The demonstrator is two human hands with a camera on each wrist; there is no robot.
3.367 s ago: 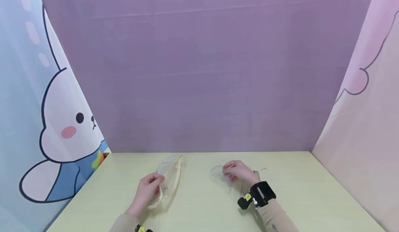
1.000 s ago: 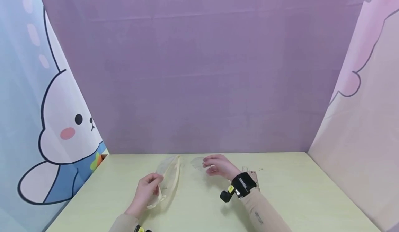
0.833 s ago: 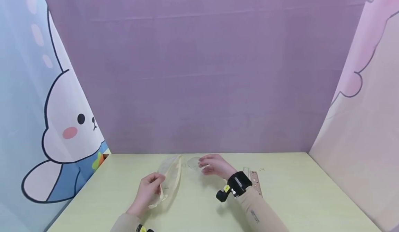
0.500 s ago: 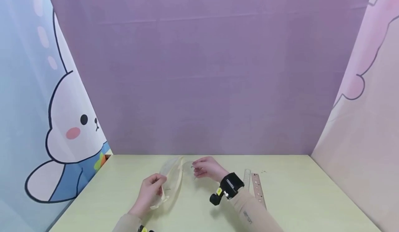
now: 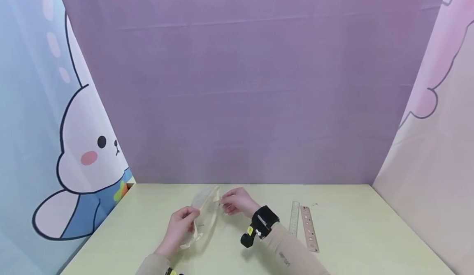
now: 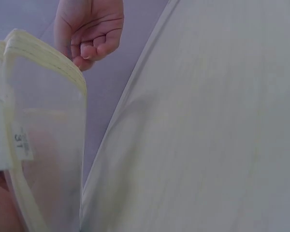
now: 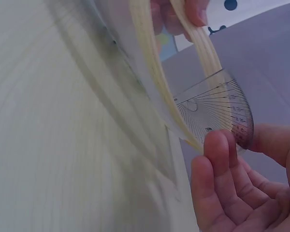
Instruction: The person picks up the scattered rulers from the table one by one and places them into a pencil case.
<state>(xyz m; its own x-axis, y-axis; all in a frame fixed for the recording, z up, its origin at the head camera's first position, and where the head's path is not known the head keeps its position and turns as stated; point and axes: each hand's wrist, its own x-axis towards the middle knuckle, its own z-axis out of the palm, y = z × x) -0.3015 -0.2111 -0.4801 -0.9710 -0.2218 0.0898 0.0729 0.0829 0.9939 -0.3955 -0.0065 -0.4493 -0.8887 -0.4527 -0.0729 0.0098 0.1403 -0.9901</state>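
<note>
In the head view my left hand (image 5: 180, 225) grips the near edge of a see-through pouch (image 5: 210, 215) with cream trim, held up off the table. A white label shows on the pouch (image 6: 53, 125) in the left wrist view. At its far right edge is my right hand (image 5: 238, 201), pinching a clear protractor (image 7: 210, 104) between thumb and fingers. In the right wrist view the protractor sits at the pouch's mouth, partly between the two cream-edged sides. Its lower part is hidden by my fingertips.
To the right on the pale table (image 5: 355, 234) lie a clear ruler (image 5: 294, 217) and a pink ruler with holes (image 5: 310, 229), side by side. Small dark marks (image 5: 315, 204) show behind them. A purple cloth (image 5: 244, 102) stands at the table's back edge.
My right hand has moved left with the protractor, from beside the rulers up to the pouch, which uncovers both rulers. The left hand keeps its hold on the pouch.
</note>
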